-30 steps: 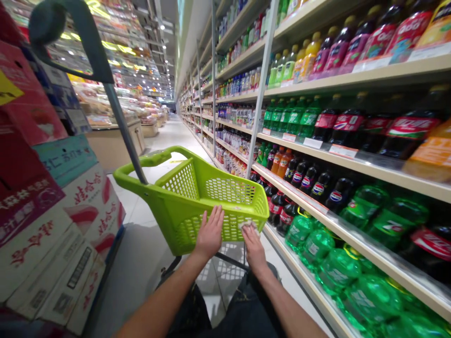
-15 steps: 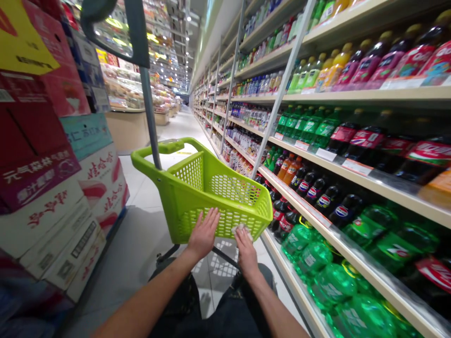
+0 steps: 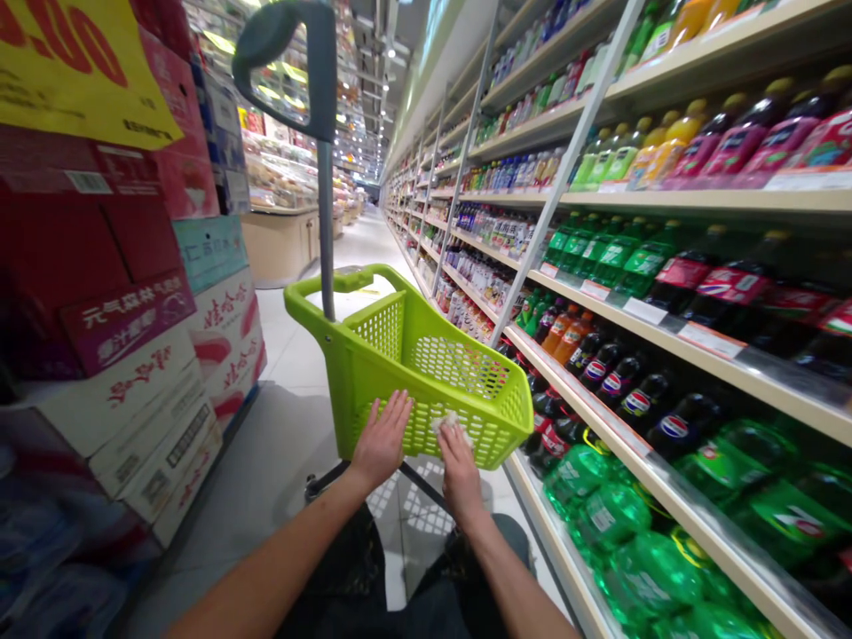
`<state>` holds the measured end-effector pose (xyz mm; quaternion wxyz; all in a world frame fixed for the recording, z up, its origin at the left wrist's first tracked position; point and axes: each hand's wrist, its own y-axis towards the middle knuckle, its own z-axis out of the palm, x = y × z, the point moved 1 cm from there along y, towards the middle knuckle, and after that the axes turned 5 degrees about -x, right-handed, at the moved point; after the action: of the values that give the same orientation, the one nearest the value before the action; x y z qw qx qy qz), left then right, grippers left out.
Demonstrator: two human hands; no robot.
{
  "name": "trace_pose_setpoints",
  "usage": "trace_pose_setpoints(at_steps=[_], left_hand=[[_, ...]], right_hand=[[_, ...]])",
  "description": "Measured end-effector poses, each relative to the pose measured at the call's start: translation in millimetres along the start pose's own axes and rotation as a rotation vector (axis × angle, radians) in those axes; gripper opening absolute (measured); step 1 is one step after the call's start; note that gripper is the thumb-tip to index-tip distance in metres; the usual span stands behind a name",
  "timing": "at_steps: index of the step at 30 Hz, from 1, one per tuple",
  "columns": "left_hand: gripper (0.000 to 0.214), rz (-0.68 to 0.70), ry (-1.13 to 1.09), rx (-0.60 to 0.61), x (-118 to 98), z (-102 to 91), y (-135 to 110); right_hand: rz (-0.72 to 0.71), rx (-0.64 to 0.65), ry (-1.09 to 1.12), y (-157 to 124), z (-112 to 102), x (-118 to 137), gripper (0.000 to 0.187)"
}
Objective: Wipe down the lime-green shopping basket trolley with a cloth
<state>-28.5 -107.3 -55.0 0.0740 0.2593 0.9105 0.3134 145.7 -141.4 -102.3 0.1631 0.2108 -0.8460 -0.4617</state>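
Observation:
A lime-green shopping cart (image 3: 373,355) with a perforated basket stands right in front of my knees. My left hand (image 3: 382,439) lies flat against the basket's near side, fingers stretched out and pressing on the plastic. Under the fingers of my right hand (image 3: 461,461) is a crumpled white tissue (image 3: 453,426), held against the same side farther right. The palm hides part of the tissue. Rising from the cart's left end, a grey pole ends in a dark grey loop handle (image 3: 323,71).
Shelves (image 3: 666,315) of bottled drinks run along the right, with large green bottles (image 3: 612,510) at the bottom. Stacked drink cartons (image 3: 133,382) stand close on the left under a yellow price sign (image 3: 80,71). A tiled aisle (image 3: 280,346) leads away behind the cart.
My right hand has slid the tissue slightly left and up along the basket side. My left hand stays on the basket. The whole view has shifted, so the cart sits farther right in frame.

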Motion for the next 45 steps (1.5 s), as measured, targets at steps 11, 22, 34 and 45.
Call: trace_pose_setpoints(at_steps=[11,22,34,45], left_hand=[[0.061,-0.017,0.038,-0.037,13.8,-5.0,-3.0],[0.063,-0.091,0.047,0.001,36.7,-21.0,-1.2],[0.063,-0.155,0.099,-0.011,58.1,-26.6,-6.4],[0.064,-0.215,0.139,-0.073,87.7,-32.9,-10.3]], right_hand=[[-0.115,0.024,0.056,13.4,27.2,11.8,0.051],[-0.144,0.024,0.081,33.8,38.6,12.9,0.049],[-0.162,0.005,0.123,56.7,57.1,32.4,0.048],[-0.186,-0.036,0.145,105.6,75.5,60.0,0.038]])
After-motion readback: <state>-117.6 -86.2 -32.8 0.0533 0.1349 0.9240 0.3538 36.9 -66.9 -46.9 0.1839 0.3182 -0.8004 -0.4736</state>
